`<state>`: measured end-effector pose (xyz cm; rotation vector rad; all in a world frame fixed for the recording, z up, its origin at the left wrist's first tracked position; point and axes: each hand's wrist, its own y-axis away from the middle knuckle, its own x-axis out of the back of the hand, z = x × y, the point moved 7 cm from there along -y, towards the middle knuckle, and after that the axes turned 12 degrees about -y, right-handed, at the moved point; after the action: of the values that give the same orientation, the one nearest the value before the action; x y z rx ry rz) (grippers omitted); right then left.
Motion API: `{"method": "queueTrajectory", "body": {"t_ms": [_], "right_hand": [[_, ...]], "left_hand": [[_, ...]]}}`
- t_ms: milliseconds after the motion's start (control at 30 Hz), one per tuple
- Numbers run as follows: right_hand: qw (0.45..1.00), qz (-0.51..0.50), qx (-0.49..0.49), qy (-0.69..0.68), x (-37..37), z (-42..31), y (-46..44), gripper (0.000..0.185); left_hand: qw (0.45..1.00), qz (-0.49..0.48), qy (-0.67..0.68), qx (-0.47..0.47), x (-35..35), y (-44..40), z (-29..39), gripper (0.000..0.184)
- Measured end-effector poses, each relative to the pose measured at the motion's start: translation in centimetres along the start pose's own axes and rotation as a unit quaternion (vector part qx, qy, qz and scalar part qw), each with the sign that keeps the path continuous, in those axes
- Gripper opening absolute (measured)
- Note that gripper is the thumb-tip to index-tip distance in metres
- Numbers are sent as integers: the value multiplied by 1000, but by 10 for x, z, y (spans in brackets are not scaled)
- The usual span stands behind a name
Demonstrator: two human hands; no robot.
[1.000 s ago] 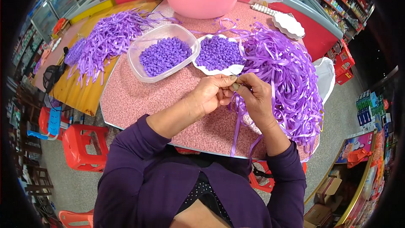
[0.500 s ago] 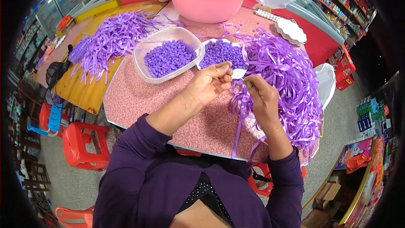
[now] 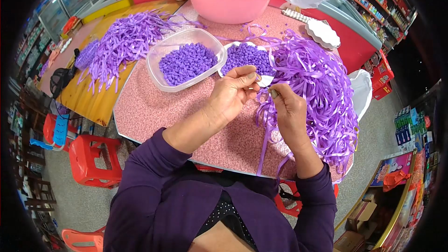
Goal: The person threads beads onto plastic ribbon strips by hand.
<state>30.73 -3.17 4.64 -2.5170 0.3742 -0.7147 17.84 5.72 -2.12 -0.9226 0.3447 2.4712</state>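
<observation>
Beads (image 3: 247,59) and loose ribbon (image 3: 319,88), both within easy reach of a mishap.
From where I stood, the left hand (image 3: 236,87) and right hand (image 3: 290,108) each pinched thumb to finger near the bead plate (image 3: 265,82) on the table (image 3: 154,116); what they gripped, I couldn't tell. The ribbon lay heaped beside the right; a snagged strand seemed likely to jerk that hand, and a knock to scatter beads.

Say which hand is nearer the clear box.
Left. The left hand is right of the clear box, on its near side; the right hand is farther right, beside the ribbons.
</observation>
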Motion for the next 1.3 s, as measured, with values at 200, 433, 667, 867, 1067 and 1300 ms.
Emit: {"method": "queueTrajectory", "body": {"t_ms": [200, 433, 667, 867, 1067, 1300], "right_hand": [[999, 5, 7, -34, 1, -2, 1, 6], [993, 4, 0, -119, 2, 4, 2, 7], [993, 5, 16, -116, 3, 0, 1, 7], [995, 5, 42, -89, 2, -4, 0, 8], [992, -12, 20, -125, 2, -4, 1, 8], [992, -20, 64, -109, 2, -11, 1, 8]], "left_hand": [[997, -13, -54, -56, -14, 12, 9, 19], [980, -27, -165, -112, -19, 19, 14, 17], [971, -27, -192, -142, -28, 28, 20, 17], [969, -8, -212, -124, -23, 28, 19, 18], [965, -4, -222, -137, -26, 33, 22, 18], [955, -30, -245, -162, -33, 36, 17, 16]]}}
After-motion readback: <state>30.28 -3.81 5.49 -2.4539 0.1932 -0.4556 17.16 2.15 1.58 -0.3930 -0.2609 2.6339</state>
